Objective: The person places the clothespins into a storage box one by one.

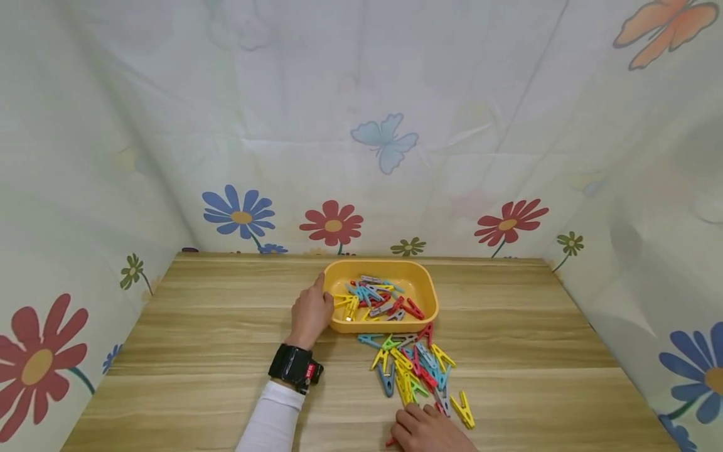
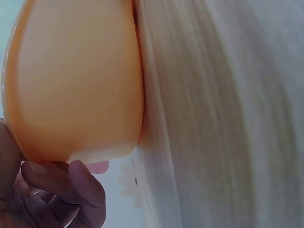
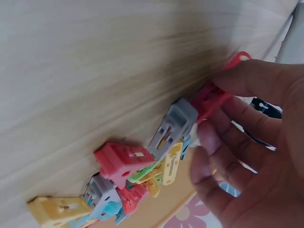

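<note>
At the left of what I can see in use on the bench, a white sleeve reaches toward the far edge, with a black wrist strap just beyond its cuff. The left hand is at the left end of the yellow tray, its fingers curled at the rim and holding it. That tray sits close to the bench's far edge, about midway between the left and right edges, with clothespins in yellow, blue, red and grey jumbled inside. From the tray's near side, a loose heap of clothespins spreads toward the bench's near edge. My right-wrist feed shows the right hand at the heap's near end, fingers narrowed on a red clothespin, just beside a grey clothespin; whether those two touch, I can't tell. Rightmost, a yellow clothespin lies on the heap's right-edge side.
</note>
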`<control>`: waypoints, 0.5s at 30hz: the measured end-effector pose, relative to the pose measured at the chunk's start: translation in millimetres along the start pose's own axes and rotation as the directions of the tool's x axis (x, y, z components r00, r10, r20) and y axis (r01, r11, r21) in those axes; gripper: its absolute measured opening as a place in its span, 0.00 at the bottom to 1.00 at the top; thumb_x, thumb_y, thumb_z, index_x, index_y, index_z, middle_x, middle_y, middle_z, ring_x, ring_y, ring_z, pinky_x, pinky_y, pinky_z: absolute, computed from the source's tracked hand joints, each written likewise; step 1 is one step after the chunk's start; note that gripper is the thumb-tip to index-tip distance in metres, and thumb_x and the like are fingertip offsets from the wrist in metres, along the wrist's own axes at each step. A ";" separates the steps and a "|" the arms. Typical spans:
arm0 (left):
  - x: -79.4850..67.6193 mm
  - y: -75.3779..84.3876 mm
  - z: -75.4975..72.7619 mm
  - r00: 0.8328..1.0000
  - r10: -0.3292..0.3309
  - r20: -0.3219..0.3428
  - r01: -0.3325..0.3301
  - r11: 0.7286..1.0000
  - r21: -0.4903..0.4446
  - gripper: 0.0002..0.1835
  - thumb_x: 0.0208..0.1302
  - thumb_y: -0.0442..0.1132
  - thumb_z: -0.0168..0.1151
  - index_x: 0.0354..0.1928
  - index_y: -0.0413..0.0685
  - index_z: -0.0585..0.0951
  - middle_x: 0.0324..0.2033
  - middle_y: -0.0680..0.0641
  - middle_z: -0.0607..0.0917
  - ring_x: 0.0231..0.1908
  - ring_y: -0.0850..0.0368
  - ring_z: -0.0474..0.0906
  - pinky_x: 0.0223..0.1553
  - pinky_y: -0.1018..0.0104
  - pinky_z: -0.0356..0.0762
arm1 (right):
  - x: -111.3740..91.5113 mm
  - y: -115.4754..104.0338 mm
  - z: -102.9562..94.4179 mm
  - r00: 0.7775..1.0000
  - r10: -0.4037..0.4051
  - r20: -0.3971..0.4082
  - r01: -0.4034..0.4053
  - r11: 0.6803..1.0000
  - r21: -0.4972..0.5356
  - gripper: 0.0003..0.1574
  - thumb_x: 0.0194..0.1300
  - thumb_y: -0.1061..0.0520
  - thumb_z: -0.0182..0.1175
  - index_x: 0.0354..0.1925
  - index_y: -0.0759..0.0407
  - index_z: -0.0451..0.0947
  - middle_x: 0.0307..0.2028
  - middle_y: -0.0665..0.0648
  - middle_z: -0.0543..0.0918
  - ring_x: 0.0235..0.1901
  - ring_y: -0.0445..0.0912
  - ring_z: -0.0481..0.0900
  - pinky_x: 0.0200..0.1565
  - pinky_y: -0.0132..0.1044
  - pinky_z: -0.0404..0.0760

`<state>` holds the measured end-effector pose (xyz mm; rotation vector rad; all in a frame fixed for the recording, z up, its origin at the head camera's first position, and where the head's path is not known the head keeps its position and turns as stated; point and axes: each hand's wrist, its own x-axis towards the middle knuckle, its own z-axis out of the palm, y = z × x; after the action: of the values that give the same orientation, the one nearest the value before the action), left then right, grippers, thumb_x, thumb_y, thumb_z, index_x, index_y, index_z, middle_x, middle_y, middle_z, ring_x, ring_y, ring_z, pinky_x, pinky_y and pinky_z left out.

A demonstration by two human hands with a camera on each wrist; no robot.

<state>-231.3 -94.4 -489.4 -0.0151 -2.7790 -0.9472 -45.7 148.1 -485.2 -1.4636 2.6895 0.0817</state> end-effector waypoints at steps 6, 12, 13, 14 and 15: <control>-0.4 1.1 -2.3 1.000 0.005 -0.005 -0.005 1.000 -0.001 0.27 0.65 0.39 0.51 0.65 0.42 0.63 0.35 0.37 0.81 0.17 0.56 0.70 0.23 0.60 0.73 | -4.0 1.7 -12.0 0.994 -0.002 -0.108 0.003 1.000 0.002 0.27 0.65 0.30 0.40 0.40 0.45 0.75 0.35 0.42 0.72 0.33 0.37 0.68 0.31 0.32 0.69; 0.3 1.0 -0.5 1.000 0.003 -0.003 -0.003 1.000 -0.005 0.27 0.65 0.38 0.51 0.65 0.42 0.63 0.32 0.39 0.81 0.15 0.56 0.68 0.21 0.61 0.71 | -4.9 10.4 -44.6 0.964 0.068 -0.256 -0.070 0.998 0.000 0.14 0.58 0.49 0.62 0.43 0.48 0.75 0.38 0.45 0.74 0.37 0.41 0.72 0.37 0.40 0.76; 0.4 0.8 -0.2 1.000 0.001 -0.001 -0.001 1.000 -0.004 0.27 0.65 0.38 0.51 0.66 0.42 0.63 0.33 0.39 0.81 0.16 0.56 0.68 0.21 0.62 0.71 | -3.8 13.7 -50.8 0.958 0.090 -0.274 -0.092 0.996 0.006 0.15 0.56 0.53 0.63 0.43 0.48 0.75 0.38 0.45 0.74 0.38 0.41 0.72 0.38 0.41 0.77; 0.7 0.6 0.1 1.000 -0.003 0.000 0.003 1.000 -0.005 0.27 0.65 0.39 0.51 0.66 0.42 0.63 0.34 0.38 0.81 0.16 0.57 0.69 0.21 0.62 0.71 | -2.6 17.4 -56.6 0.950 0.112 -0.293 -0.114 0.993 0.009 0.16 0.54 0.55 0.63 0.43 0.48 0.75 0.38 0.45 0.74 0.38 0.41 0.72 0.38 0.42 0.77; 0.8 0.3 0.2 1.000 -0.005 0.002 0.005 1.000 -0.005 0.27 0.65 0.39 0.51 0.66 0.43 0.63 0.34 0.38 0.81 0.16 0.57 0.69 0.21 0.62 0.71 | -1.2 21.7 -62.6 0.944 0.134 -0.302 -0.136 0.991 0.015 0.16 0.55 0.55 0.63 0.44 0.49 0.76 0.39 0.46 0.75 0.39 0.41 0.73 0.39 0.42 0.77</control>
<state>-232.1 -94.1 -489.2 -0.0098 -2.7802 -0.9564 -65.9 155.6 -422.5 -1.3924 3.0320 -0.1384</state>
